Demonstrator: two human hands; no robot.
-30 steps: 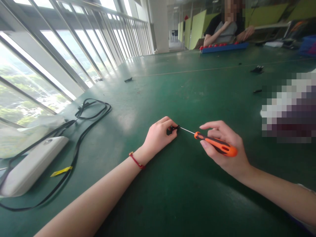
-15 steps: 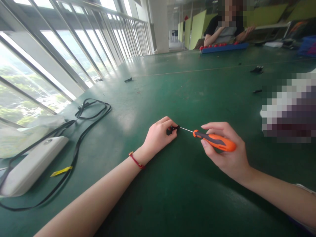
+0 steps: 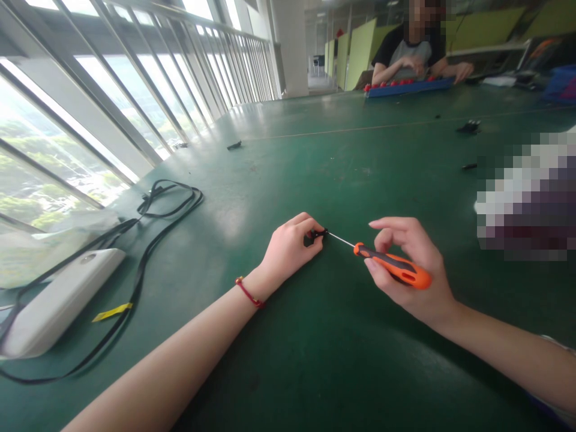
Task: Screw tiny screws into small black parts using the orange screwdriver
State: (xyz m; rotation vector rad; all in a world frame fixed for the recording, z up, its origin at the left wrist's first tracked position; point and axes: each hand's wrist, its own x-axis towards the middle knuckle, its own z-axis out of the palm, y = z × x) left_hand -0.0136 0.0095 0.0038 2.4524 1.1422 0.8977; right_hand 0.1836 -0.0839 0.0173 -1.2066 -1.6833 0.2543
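My left hand [image 3: 294,243] pinches a small black part [image 3: 320,233] between thumb and fingers, low over the green table [image 3: 279,366]. Most of that part is hidden, so its kind cannot be made out. In my right hand [image 3: 416,273] lies a screwdriver [image 3: 396,266] with an orange and dark grey handle. Its handle rests against the palm and thumb, while the index finger is raised off it. The thin metal shaft slants up to the left, and its tip meets the black part at my left fingertips.
On the left lie a white power adapter-like block [image 3: 67,300], a looped black cable [image 3: 146,264] with a yellow tag [image 3: 111,312], and a clear plastic bag [image 3: 40,252]. Across the table a person [image 3: 411,57] sits behind a blue tray [image 3: 409,87] of red pieces. Small black parts [image 3: 468,126] lie farther off.
The screwdriver's handle has dropped slightly and turned, and my right index finger has lifted away from it. My left hand stays still. The person opposite has lowered their hands to the blue tray.
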